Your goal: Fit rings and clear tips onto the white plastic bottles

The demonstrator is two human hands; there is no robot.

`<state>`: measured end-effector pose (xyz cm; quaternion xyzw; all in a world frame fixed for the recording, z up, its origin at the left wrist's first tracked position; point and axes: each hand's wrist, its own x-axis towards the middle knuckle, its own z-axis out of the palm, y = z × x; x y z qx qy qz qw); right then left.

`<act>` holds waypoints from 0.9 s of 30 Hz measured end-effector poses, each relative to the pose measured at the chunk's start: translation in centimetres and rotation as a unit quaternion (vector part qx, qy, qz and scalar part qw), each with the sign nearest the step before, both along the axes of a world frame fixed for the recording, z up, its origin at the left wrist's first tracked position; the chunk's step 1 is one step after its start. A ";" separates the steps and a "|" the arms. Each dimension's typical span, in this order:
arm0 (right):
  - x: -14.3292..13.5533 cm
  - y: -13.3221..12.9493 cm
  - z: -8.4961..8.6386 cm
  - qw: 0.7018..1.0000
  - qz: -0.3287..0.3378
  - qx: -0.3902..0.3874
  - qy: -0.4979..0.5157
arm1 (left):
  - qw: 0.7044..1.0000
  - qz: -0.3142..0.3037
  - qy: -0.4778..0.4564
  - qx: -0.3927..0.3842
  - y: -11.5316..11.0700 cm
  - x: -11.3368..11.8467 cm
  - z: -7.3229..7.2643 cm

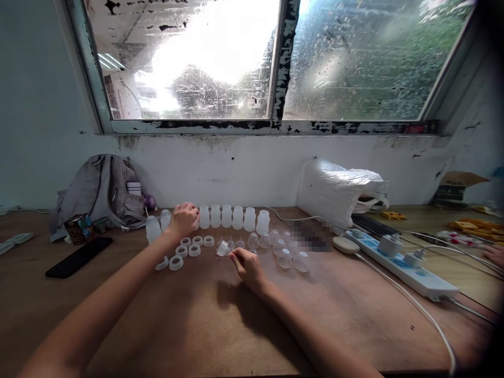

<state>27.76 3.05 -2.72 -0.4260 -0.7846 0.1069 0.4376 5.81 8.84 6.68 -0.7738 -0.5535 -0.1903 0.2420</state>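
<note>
My left hand (184, 218) reaches into a row of frosted, waisted baby bottles (226, 216). Its fingers are curled closed, and what lies under them is hidden. Two bottles (153, 229) stand left of that hand, partly behind my forearm. In the middle of the table, my right hand (248, 266) pinches its fingers together at a small clear piece (223, 248), whose kind is unclear. White screw rings (176, 262) lie in rows below my left hand. Clear bottle nipples (252, 241) stand just behind my right hand, with clear dome caps (284, 258) to their right.
At the left are a black phone (79, 257), a small brown box (79, 229) and a grey backpack (104, 189). A white power strip (401, 265) with plugs and trailing cables, a round white device (346, 245) and a silvery bag (334, 191) stand right. Another person's hand (494, 255) shows at the right edge.
</note>
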 end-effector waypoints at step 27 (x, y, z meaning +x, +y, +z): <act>0.5 0.6 0.6 0.982 -0.029 -0.081 0.170 | 0.998 -0.021 -0.018 0.050 -4.5 2.4 1.6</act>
